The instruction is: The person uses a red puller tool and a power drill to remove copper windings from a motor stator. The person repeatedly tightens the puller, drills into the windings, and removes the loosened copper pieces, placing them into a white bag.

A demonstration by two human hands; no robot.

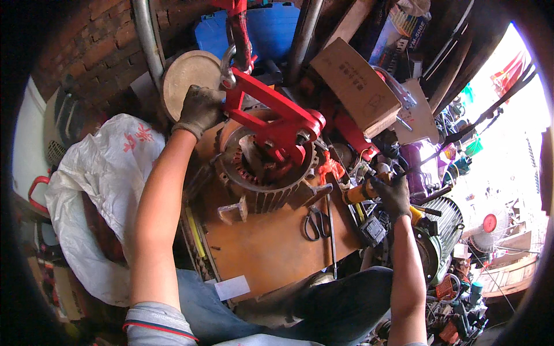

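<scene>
The left hand [200, 111], left of the stator housing [268, 200], curls its fingers against the red lifting clamp [277, 101], grip unclear; right of the housing, the right hand's [394, 196] fingers hold a yellow hand control [358, 193]. The clamp reaches into the housing; steadying it centrally seems wise.

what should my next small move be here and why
I'd probably check how the red clamp sits in the ribbed housing: it hangs from the metal hook, its lower end is down inside the housing where its hold is hard to see, and your left hand is right by its side.
</scene>
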